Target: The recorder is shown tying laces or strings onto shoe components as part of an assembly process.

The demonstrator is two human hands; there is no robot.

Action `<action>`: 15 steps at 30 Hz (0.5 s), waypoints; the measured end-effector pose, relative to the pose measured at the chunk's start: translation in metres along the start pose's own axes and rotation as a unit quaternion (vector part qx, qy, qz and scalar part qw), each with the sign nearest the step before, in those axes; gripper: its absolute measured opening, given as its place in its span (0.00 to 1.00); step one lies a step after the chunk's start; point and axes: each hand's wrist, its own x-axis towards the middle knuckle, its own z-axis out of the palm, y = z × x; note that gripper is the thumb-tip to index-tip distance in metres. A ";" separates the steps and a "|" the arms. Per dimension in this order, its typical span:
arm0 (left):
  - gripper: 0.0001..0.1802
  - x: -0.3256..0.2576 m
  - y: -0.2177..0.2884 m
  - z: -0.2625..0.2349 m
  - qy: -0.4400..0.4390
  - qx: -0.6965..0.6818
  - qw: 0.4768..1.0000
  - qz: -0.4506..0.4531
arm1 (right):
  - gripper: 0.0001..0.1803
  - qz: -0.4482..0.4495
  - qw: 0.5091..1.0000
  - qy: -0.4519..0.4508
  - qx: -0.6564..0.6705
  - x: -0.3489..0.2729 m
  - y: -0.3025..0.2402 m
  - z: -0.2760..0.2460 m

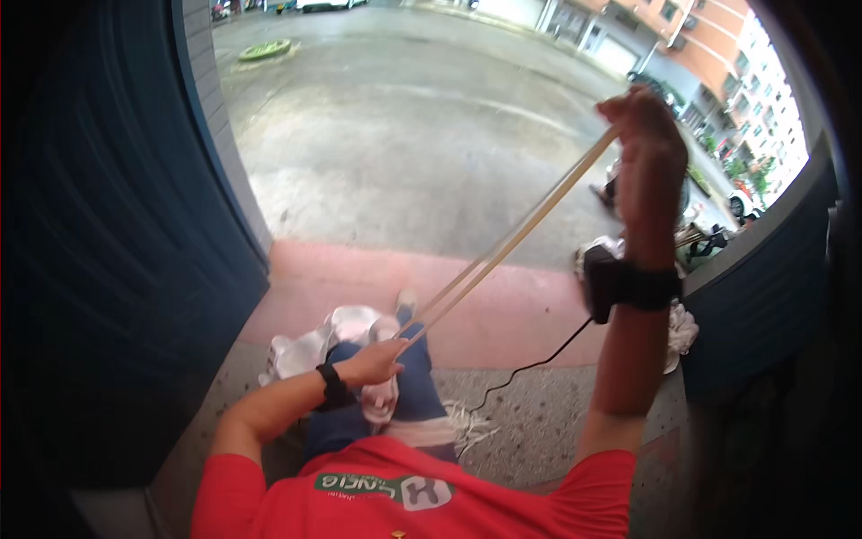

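Pale strips (512, 238) run taut from left hand (375, 361), pinching them at the knee (409, 359), to raised right hand (648, 148), fisted around them. Overtension risks slippage or snapping.

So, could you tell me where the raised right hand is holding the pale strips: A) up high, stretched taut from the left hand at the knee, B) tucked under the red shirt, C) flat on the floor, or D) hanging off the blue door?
A: the right hand grips the strips up high, and they run straight down to the left hand at the knee.
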 end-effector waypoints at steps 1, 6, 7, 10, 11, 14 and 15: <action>0.25 0.020 0.007 0.001 0.029 -0.016 0.998 0.057 | 0.14 0.026 0.999 0.007 0.047 0.000 -0.003 -0.002; 0.18 0.036 0.064 -0.084 -0.012 -0.228 0.973 0.022 | 0.16 0.119 0.979 0.002 0.167 -0.004 -0.001 0.021; 0.15 0.028 0.058 -0.109 0.000 -0.303 0.952 -0.030 | 0.16 0.142 0.977 0.000 0.162 -0.009 0.013 0.011; 0.11 -0.004 0.011 -0.200 0.172 -0.522 0.826 -0.126 | 0.15 0.244 0.960 0.066 0.119 -0.045 0.107 -0.082; 0.10 -0.028 -0.004 -0.240 0.266 -0.563 0.771 -0.133 | 0.14 0.282 0.944 0.118 0.122 -0.073 0.147 -0.134; 0.12 -0.116 -0.063 -0.344 0.439 -0.573 0.677 -0.143 | 0.09 0.363 0.882 0.288 0.080 -0.172 0.210 -0.328; 0.13 -0.156 -0.086 -0.364 0.481 -0.558 0.658 -0.157 | 0.07 0.389 0.864 0.313 0.073 -0.209 0.221 -0.362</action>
